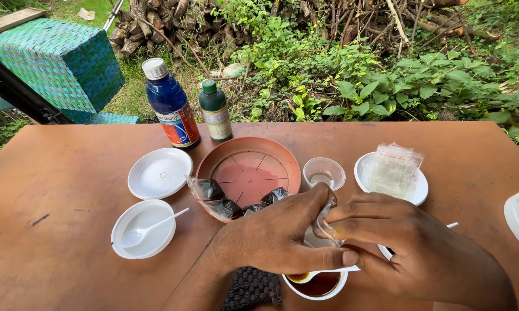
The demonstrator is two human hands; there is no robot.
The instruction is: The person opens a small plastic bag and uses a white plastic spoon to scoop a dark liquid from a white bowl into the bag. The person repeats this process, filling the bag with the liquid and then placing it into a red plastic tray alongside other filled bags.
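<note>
Both hands meet low over a brown table [69, 190]. Left hand [282, 236] and right hand [397, 247] pinch a small clear plastic bag [322, 227] between their fingertips, directly above a white bowl of dark liquid [320, 285], just in front of a terracotta plant saucer [248, 167].

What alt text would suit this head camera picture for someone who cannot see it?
Two hands, left hand and right hand, pinch a small clear plastic bag over a white bowl of brown liquid on a brown table. Behind are a terracotta saucer and two bottles.
</note>
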